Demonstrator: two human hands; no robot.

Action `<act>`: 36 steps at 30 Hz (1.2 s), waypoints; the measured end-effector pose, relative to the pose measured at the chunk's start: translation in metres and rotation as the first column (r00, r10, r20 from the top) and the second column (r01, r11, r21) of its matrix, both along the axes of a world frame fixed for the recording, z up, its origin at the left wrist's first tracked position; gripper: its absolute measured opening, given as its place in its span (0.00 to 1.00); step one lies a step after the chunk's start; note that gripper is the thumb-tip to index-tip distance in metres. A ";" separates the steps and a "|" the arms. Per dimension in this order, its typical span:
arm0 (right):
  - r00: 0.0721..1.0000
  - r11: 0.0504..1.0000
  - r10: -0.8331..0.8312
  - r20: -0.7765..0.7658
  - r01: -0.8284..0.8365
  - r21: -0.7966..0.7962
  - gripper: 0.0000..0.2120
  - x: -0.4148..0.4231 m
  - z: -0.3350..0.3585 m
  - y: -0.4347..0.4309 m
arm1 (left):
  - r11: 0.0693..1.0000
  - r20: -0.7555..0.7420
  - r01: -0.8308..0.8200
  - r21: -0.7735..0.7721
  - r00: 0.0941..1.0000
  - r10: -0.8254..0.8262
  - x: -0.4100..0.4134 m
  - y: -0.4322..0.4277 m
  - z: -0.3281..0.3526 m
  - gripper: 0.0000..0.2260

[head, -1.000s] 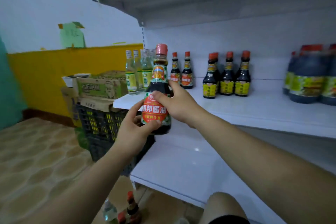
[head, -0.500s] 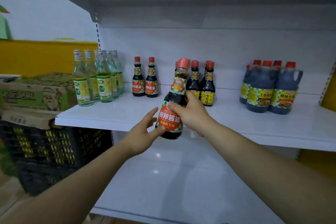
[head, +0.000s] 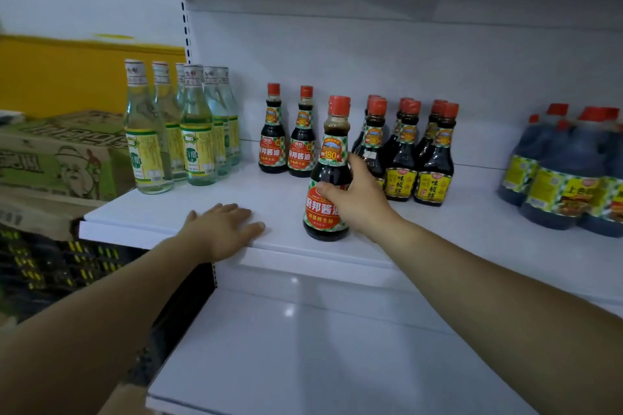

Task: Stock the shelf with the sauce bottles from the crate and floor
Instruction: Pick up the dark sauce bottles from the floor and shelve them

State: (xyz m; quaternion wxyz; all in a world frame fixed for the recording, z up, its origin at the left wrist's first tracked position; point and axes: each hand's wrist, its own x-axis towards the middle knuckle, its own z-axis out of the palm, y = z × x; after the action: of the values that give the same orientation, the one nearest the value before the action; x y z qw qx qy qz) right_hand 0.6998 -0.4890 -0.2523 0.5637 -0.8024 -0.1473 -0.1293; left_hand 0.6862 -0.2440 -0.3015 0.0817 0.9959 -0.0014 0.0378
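Sauce bottle (head: 328, 175) is gripped mid-frame by R hand (head: 359, 200), fingers curled round its body, upright on shelf (head: 438, 239). L hand (head: 224, 227) is laid flat w/ fingers spread, left of it.

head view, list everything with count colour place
held sauce bottle: 1, dark, red cap, red label, near shelf front
matching sauce bottles: 2, dark, red caps, shelf back
yellow-label sauce bottles: about 6, dark, red caps, right of those
clear bottles: about 6, yellow-green labels, shelf left end
jugs: several, dark, red caps, shelf right end
shelf: 1, white
cardboard boxes: 2, green-brown, left, on crate
crate: 1, black, below boxes
left hand: flat on shelf front
right hand: grip round held sauce bottle
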 end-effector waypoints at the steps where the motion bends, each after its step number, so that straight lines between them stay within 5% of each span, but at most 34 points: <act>1: 1.000 1.000 -0.001 0.001 0.001 0.001 0.26 0.005 -0.001 0.002 | 1.000 -0.015 -0.003 0.016 1.000 0.003 0.005 0.002 0.001 0.32; 36: 1.000 1.000 -0.019 0.005 0.019 0.005 0.28 0.118 -0.012 0.078 | 0.999 0.057 0.013 0.033 0.998 -0.014 0.012 0.006 -0.011 0.35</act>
State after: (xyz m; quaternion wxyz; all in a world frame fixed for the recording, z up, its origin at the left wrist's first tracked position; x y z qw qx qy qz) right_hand 0.8177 -0.4110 -0.2638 0.5640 -0.8020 -0.1410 -0.1371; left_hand 0.6981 -0.2384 -0.3121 0.0657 0.9956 -0.0110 0.0655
